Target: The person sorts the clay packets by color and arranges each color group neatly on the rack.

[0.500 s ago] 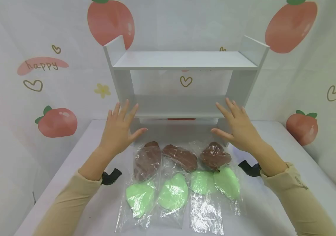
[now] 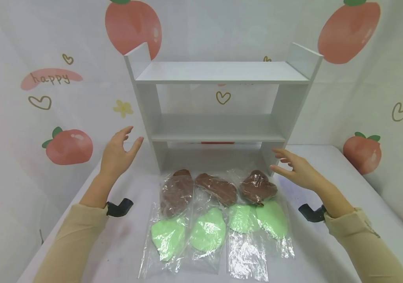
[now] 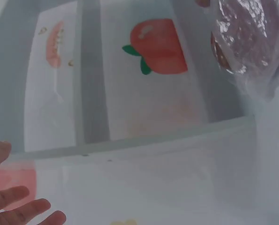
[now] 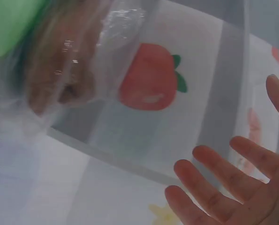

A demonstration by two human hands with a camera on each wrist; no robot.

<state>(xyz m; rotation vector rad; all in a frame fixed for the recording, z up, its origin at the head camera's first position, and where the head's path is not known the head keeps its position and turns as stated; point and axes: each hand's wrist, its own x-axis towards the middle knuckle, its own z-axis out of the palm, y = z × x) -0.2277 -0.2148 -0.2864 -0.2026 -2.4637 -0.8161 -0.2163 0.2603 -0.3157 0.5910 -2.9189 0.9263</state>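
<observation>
Shelf unit [image 2: 219, 94] stands at the back of our bench [image 2: 332, 157], long axis left to right — our left hand [image 2: 116, 155] and right hand [image 2: 298, 169] flank it, both open, empty, the left slightly nearer its post.

Clear bags on worktop [image 2: 123, 251] — four in row. Brown pieces — three: left [image 2: 176, 192], middle [image 2: 217, 188], right [image 2: 258, 186]. Green pieces — four: [image 2: 167, 237], [image 2: 208, 232], [image 2: 242, 218], [image 2: 273, 219]. White rack [image 2: 219, 72] — one, two shelves.
</observation>
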